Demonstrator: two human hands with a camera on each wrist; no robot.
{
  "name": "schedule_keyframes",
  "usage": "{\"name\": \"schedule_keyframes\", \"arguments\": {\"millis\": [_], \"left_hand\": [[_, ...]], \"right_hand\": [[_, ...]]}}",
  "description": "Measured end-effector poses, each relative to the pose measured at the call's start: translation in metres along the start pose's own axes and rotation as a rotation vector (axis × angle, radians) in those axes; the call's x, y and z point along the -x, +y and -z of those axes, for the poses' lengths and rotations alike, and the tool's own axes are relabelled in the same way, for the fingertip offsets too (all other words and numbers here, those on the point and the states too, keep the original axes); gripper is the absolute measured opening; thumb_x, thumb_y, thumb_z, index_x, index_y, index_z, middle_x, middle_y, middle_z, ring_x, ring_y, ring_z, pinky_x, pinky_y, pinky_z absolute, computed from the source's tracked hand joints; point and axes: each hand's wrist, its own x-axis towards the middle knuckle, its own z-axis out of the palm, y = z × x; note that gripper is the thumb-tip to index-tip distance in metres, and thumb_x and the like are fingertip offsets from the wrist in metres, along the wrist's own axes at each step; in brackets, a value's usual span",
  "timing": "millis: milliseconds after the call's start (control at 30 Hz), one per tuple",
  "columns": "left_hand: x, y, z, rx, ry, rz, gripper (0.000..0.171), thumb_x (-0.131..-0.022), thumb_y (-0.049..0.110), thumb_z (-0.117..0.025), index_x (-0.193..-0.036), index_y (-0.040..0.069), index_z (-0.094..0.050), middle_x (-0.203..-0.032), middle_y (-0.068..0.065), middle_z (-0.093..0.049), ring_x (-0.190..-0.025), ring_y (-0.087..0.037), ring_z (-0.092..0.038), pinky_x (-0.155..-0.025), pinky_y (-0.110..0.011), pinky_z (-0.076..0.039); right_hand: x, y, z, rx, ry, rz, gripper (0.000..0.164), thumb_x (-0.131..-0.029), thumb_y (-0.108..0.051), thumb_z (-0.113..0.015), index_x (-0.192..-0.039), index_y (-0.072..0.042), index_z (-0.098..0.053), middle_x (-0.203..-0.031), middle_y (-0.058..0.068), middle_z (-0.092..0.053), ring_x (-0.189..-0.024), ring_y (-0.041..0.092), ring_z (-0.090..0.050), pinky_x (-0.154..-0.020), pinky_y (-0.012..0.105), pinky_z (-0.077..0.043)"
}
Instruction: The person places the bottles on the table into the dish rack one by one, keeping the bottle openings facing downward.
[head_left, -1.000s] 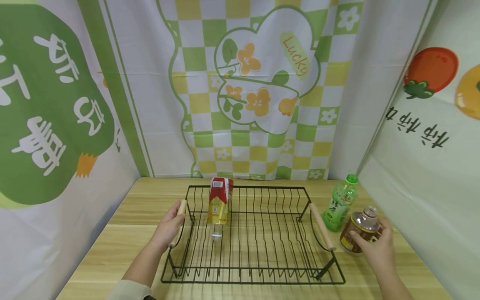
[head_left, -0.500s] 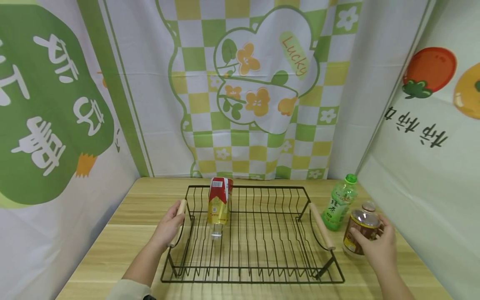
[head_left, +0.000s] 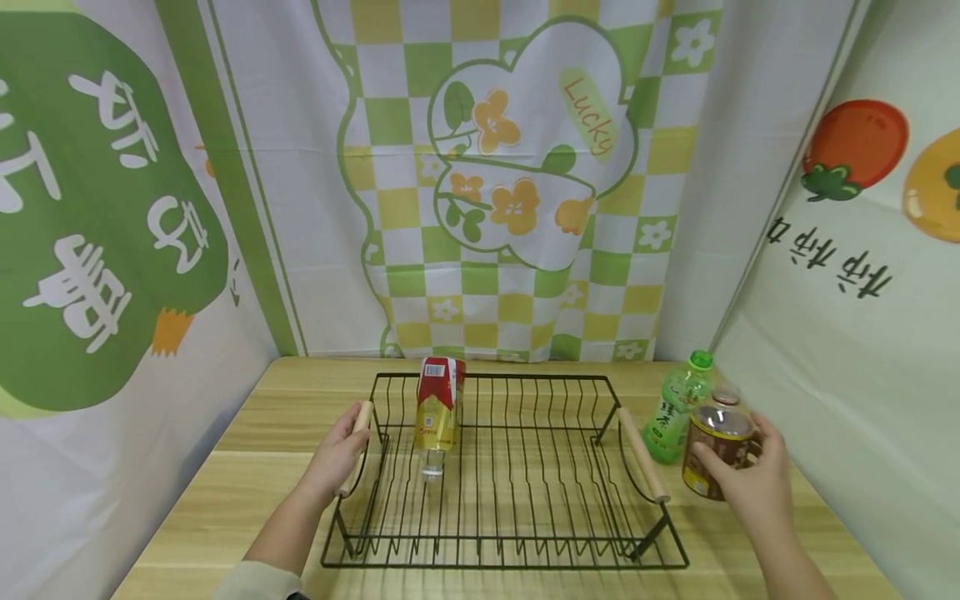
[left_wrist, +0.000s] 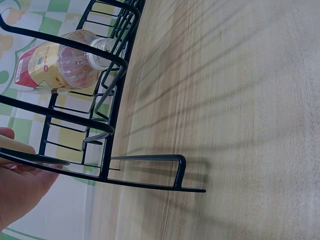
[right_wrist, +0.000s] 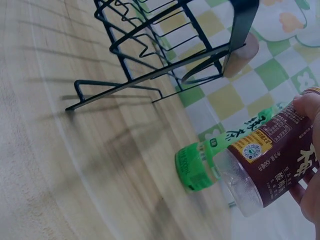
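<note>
My left hand (head_left: 337,458) grips the left wooden handle (head_left: 365,414) of a black wire dish rack (head_left: 495,567). At the right, my right hand (head_left: 757,487) holds a clear bottle with a dark brown label (right_wrist: 272,157), thumb on the near side and fingers behind. In the right wrist view its base is raised over the table. Right behind it stands a green drink bottle (head_left: 677,408), partly covered by the brown one. Inside the rack at the left, a bottle with a red and yellow label (head_left: 437,408) leans with its neck down toward the front.
The rack's right wooden handle (head_left: 642,454) lies close to the two bottles on that side. A light wooden table (head_left: 255,467) carries everything. Printed curtains (head_left: 517,317) hang at the back and both sides.
The brown-labelled bottle has come up and slightly back in my right hand, overlapping the green bottle more, and its neck now tips less to the right. My left hand and the rack stay put.
</note>
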Motion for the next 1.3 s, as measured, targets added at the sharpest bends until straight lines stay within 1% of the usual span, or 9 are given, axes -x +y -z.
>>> {"name": "schedule_keyframes", "arguments": {"millis": [333,533,667,800,1033,1300], "left_hand": [[0.001,-0.001,0.001,0.003,-0.004,0.003,0.065,-0.105,0.02,-0.036,-0.158,0.004,-0.002,-0.163,-0.026,-0.006,-0.147,-0.045,-0.019,-0.119,-0.058,-0.017],[0.0,0.0,0.0,0.003,-0.002,0.005,0.065,-0.105,0.02,-0.037,-0.158,0.004,-0.003,-0.163,-0.025,-0.007,-0.147,-0.045,-0.018,-0.119,-0.058,-0.017],[0.0,0.001,0.0,0.002,0.0,0.011,0.065,-0.104,0.021,-0.037,-0.158,0.005,-0.003,-0.163,-0.025,-0.007,-0.148,-0.045,-0.016,-0.119,-0.058,-0.017],[0.001,0.001,0.0,0.001,0.001,0.015,0.065,-0.104,0.021,-0.037,-0.158,0.005,-0.003,-0.163,-0.025,-0.006,-0.148,-0.045,-0.015,-0.119,-0.058,-0.016],[0.001,0.001,0.001,0.008,-0.002,0.011,0.065,-0.105,0.02,-0.037,-0.158,0.004,-0.002,-0.163,-0.025,-0.005,-0.148,-0.045,-0.014,-0.12,-0.058,-0.016],[0.001,0.001,0.001,0.013,0.002,0.013,0.065,-0.104,0.02,-0.036,-0.158,0.005,-0.003,-0.164,-0.023,-0.006,-0.149,-0.043,-0.012,-0.121,-0.057,-0.015]], "right_hand": [[0.004,-0.019,0.0,-0.004,-0.025,0.073,0.101,-0.087,-0.032,-0.074,-0.157,-0.005,-0.005,-0.152,0.035,-0.026,-0.131,0.055,-0.036,-0.102,0.071,-0.036],[0.003,-0.031,0.0,0.024,-0.039,0.16,0.099,-0.088,-0.031,-0.074,-0.157,-0.004,-0.008,-0.15,0.036,-0.028,-0.13,0.055,-0.036,-0.1,0.073,-0.036],[0.003,-0.041,0.0,0.046,-0.033,0.213,0.096,-0.087,-0.029,-0.074,-0.156,-0.004,-0.012,-0.147,0.036,-0.031,-0.127,0.052,-0.038,-0.099,0.072,-0.036],[0.004,-0.052,-0.003,0.048,-0.05,0.231,0.095,-0.087,-0.028,-0.074,-0.157,-0.006,-0.014,-0.146,0.034,-0.033,-0.126,0.051,-0.039,-0.097,0.073,-0.037],[0.003,-0.07,-0.009,0.054,-0.094,0.26,0.094,-0.088,-0.029,-0.074,-0.157,-0.007,-0.014,-0.147,0.033,-0.033,-0.125,0.052,-0.041,-0.096,0.074,-0.039],[0.008,-0.09,-0.023,0.032,-0.146,0.302,0.095,-0.087,-0.028,-0.075,-0.158,-0.012,-0.014,-0.148,0.031,-0.033,-0.129,0.052,-0.039,-0.098,0.074,-0.038]]}}
